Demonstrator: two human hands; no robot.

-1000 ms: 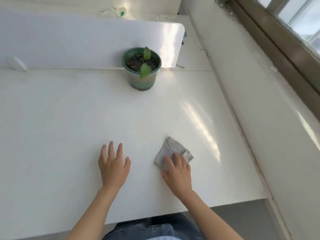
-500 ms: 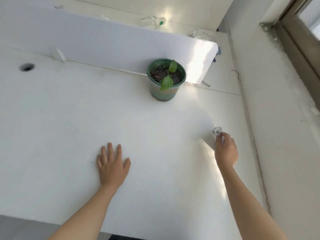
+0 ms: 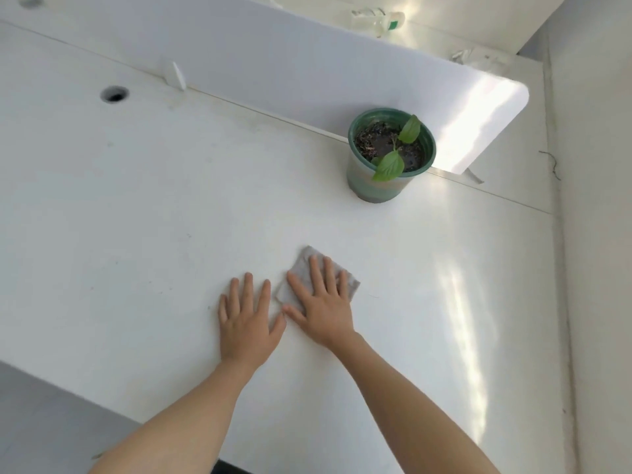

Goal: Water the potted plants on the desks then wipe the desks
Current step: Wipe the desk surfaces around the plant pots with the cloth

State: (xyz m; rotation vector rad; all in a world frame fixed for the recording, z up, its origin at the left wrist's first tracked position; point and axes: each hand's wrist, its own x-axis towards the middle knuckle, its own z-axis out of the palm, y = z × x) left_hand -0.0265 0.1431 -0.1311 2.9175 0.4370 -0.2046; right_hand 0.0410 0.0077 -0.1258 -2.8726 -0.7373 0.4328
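Note:
A green pot with a small two-leaved plant (image 3: 390,155) stands at the back right of the white desk (image 3: 136,217), against the divider. A grey cloth (image 3: 301,268) lies flat on the desk in front of me. My right hand (image 3: 319,304) presses flat on the cloth, fingers spread over it. My left hand (image 3: 248,323) rests flat on the bare desk just left of the cloth, fingers apart, holding nothing.
A white divider panel (image 3: 307,66) runs along the back of the desk. A round cable hole (image 3: 114,94) sits at the back left. A clear spray bottle with a green part (image 3: 379,22) lies beyond the divider. A white wall (image 3: 595,234) borders the right side.
My right hand has swept the cloth from the desk's right side back to the middle, beside my left hand, and flattened on it. The left hand has stayed put.

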